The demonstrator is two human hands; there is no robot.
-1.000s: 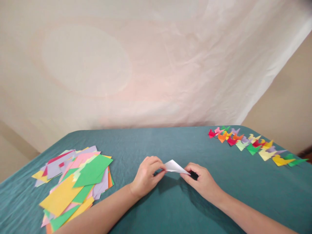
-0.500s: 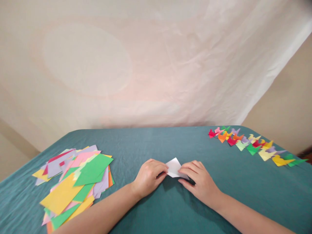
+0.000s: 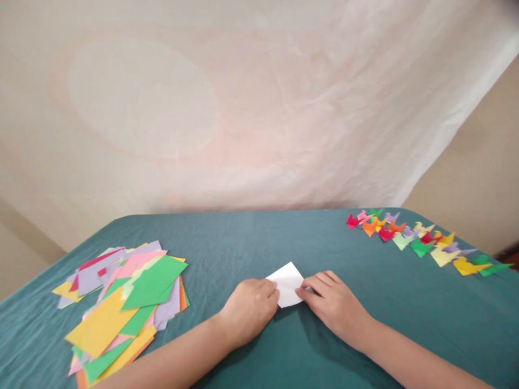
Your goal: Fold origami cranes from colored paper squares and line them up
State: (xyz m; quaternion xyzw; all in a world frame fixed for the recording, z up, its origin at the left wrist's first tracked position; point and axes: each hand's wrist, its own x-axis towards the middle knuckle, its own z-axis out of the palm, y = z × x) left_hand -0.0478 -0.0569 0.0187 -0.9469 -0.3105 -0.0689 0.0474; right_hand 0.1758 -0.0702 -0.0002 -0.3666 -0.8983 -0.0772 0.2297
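Observation:
A small white sheet of paper (image 3: 288, 284) with a faint crease lies between my hands near the table's middle, one corner pointing away from me. My left hand (image 3: 252, 309) grips its left side, fingers curled over the edge and the thumb hidden. At the opposite corner, my right hand (image 3: 333, 303) pinches the paper between thumb and fingertips. The near edge of the sheet looks slightly lifted, with a shadow under it on the cloth.
A loose pile of coloured paper sheets (image 3: 152, 283) spreads over the left of the green tablecloth (image 3: 227, 237). Several folded paper birds (image 3: 421, 247) stand in slanting rows at the right edge. Behind the table hangs a pale curtain (image 3: 259, 108).
The white paper now shows a larger, more opened face toward me. My left hand has shifted slightly nearer to me, and my right fingers have closed together on the corner.

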